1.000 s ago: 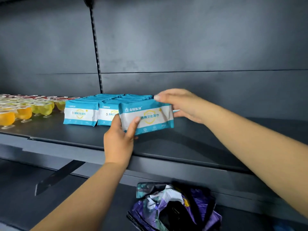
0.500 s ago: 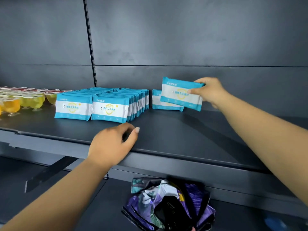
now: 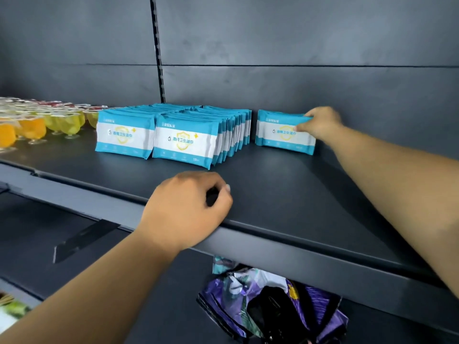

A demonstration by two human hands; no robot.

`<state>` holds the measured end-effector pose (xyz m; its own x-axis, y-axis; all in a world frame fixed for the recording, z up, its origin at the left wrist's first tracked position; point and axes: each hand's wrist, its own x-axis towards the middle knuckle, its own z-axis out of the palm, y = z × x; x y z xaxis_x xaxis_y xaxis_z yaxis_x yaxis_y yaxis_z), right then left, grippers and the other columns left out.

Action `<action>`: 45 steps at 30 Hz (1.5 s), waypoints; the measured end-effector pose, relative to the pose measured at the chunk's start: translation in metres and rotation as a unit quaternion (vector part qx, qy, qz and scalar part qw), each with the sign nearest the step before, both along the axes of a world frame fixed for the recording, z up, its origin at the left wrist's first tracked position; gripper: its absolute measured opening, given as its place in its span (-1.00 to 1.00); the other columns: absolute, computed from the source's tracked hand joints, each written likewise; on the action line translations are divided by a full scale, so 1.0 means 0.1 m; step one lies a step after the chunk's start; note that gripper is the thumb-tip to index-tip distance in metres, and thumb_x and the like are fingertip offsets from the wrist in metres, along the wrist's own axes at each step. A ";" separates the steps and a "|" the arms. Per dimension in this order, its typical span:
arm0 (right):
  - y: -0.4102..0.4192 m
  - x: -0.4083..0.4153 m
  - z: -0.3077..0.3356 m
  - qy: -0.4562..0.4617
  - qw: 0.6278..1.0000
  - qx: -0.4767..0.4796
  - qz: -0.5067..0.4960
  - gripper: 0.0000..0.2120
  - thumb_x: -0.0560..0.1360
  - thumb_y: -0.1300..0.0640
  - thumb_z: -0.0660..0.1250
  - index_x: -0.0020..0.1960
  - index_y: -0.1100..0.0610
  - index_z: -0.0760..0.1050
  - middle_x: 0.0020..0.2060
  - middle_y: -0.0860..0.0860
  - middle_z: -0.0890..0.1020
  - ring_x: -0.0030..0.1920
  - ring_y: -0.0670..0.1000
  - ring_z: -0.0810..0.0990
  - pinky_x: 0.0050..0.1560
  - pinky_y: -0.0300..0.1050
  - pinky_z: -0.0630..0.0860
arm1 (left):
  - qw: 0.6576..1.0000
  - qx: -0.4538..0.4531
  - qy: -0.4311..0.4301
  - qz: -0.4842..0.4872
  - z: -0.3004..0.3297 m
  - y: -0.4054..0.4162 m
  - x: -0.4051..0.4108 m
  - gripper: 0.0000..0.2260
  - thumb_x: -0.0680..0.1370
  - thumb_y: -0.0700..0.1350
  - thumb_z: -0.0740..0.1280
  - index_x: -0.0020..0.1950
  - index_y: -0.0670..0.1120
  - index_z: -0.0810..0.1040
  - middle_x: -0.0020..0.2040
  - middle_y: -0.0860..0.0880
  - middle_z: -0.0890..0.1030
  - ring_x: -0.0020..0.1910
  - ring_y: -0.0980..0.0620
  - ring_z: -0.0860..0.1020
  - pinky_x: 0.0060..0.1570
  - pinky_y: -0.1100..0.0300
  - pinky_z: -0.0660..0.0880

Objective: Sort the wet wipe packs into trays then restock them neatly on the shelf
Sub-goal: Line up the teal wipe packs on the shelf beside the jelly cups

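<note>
- We pinched the pack (image 3: pixel 285 131) by its top right corner with our right hand (image 3: pixel 320 122), standing it upright on the shelf (image 3: pixel 285 194), just right of the rows (image 3: pixel 188 131) and near the back wall, probably to start a third row there.
- Our left hand (image 3: pixel 188 207) rested on the shelf's front edge, in front of the rows, fingers loosely curled and holding nothing, likely to steady us.
- Half a second earlier the pack hung in the air; now it stood on the shelf.
- The left hand had barely moved.
</note>
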<state>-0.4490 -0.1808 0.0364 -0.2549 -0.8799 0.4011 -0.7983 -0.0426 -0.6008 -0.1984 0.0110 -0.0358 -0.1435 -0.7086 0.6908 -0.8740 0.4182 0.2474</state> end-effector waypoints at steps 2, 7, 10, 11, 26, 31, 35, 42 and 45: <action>-0.05 -0.01 -0.02 0.037 0.999 -0.006 -0.022 -0.58 0.39 0.00 0.45 0.21 0.08 0.53 0.22 0.12 0.50 0.22 0.11 0.47 0.14 -0.15 0.39 | 1.000 0.000 0.003 -0.006 -0.01 -0.01 0.01 -0.51 0.32 0.25 -0.11 -0.16 0.08 0.54 -0.36 0.22 0.41 -0.21 0.25 0.26 -0.35 0.50 0.25; -0.08 0.02 -0.03 0.083 0.995 0.003 -0.053 -0.50 0.43 -0.01 0.42 0.30 0.14 0.44 0.31 0.17 0.29 0.32 0.16 0.31 0.27 -0.12 0.30 | 1.000 -0.010 0.014 -0.009 -0.03 -0.01 0.01 -0.48 0.32 0.24 -0.12 -0.18 0.05 0.57 -0.32 0.16 0.48 -0.21 0.23 0.29 -0.37 0.49 0.18; 0.01 0.05 -0.05 0.081 0.994 -0.017 -0.067 -0.46 0.42 0.02 0.42 0.32 0.18 0.36 0.32 0.16 0.26 0.32 0.18 0.30 0.29 -0.05 0.31 | 1.000 -0.009 0.017 -0.006 -0.05 0.00 0.01 -0.47 0.34 0.24 -0.13 -0.17 0.05 0.57 -0.30 0.12 0.54 -0.30 0.17 0.33 -0.36 0.49 0.17; 0.07 0.07 -0.05 0.084 0.994 -0.026 -0.070 -0.46 0.42 0.03 0.42 0.32 0.18 0.35 0.32 0.15 0.27 0.32 0.17 0.29 0.29 -0.03 0.31 | 1.000 -0.007 0.016 -0.005 -0.05 0.00 0.01 -0.46 0.33 0.24 -0.14 -0.16 0.06 0.58 -0.28 0.11 0.56 -0.30 0.17 0.33 -0.36 0.50 0.16; 2.77 0.91 -0.33 0.230 0.972 -0.046 0.031 -0.66 0.52 -0.01 0.29 0.25 0.09 0.49 0.23 0.00 0.53 0.25 0.03 0.46 0.23 -0.16 0.33 | 0.993 -0.012 0.072 -0.089 -0.16 0.46 0.05 -0.74 0.58 0.00 0.18 0.06 -0.12 0.57 -0.07 -0.10 0.64 -0.05 -0.12 0.57 0.09 0.09 0.37; 3.26 1.06 -0.59 0.221 0.974 -0.028 0.036 -0.74 0.53 0.01 0.29 0.12 0.13 0.56 0.08 0.03 0.60 0.14 0.05 0.52 0.12 -0.10 0.41 | 0.975 0.086 0.130 -0.161 -0.21 0.90 0.26 -0.72 0.60 -0.02 0.18 0.26 -0.08 0.45 0.18 -0.01 0.56 0.17 -0.02 0.49 0.10 0.17 0.40; 3.47 1.09 -0.66 0.178 0.984 -0.019 0.010 -0.77 0.53 -0.01 0.28 0.04 0.11 0.58 0.02 0.02 0.62 0.08 0.04 0.53 0.07 -0.10 0.42 | 0.980 0.038 0.089 -0.174 -0.20 1.07 0.36 -0.74 0.60 -0.04 0.19 0.20 -0.11 0.51 0.13 -0.04 0.59 0.13 -0.06 0.50 0.04 0.17 0.36; 3.75 1.15 -1.63 0.151 0.985 0.079 0.019 -0.77 0.54 0.03 0.26 0.04 0.14 0.58 0.00 0.05 0.60 0.05 0.07 0.53 0.01 -0.09 0.41 | 0.982 0.129 -0.007 -0.138 -1.43 1.37 0.68 -0.51 0.49 0.16 0.03 0.07 -0.15 0.57 -0.04 -0.18 0.62 0.01 -0.17 0.53 -0.02 0.07 0.41; 3.84 1.20 -2.37 0.129 0.980 0.145 0.042 -0.76 0.53 0.04 0.27 0.04 0.18 0.59 0.00 0.10 0.62 0.05 0.11 0.53 0.01 -0.04 0.43 | 0.972 0.205 -0.012 -0.116 -2.09 1.60 0.76 -0.48 0.43 0.15 0.00 0.01 -0.15 0.59 -0.11 -0.18 0.64 -0.06 -0.18 0.55 -0.06 0.06 0.44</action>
